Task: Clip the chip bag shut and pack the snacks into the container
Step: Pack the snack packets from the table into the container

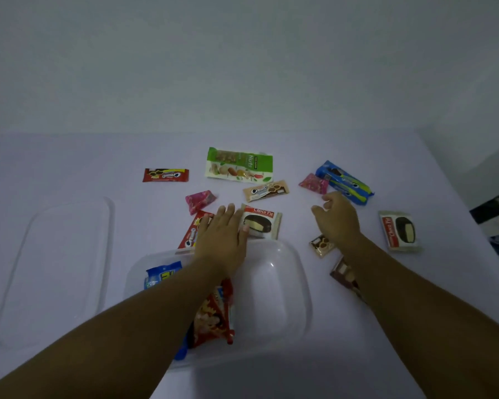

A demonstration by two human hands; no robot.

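While flat on a Choco Pie (pixel 260 223), left hand (pixel 224 237) outspread; right hand (pixel 336 218) loose, empty.

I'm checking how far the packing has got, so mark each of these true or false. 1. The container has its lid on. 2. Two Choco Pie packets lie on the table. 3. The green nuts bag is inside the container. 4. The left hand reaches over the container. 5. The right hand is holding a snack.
1. False: the lid lies on the table left of the open container.
2. True: one beside the left hand, another far right.
3. False: the nuts bag lies on the table.
4. True.
5. False: the right hand holds nothing.
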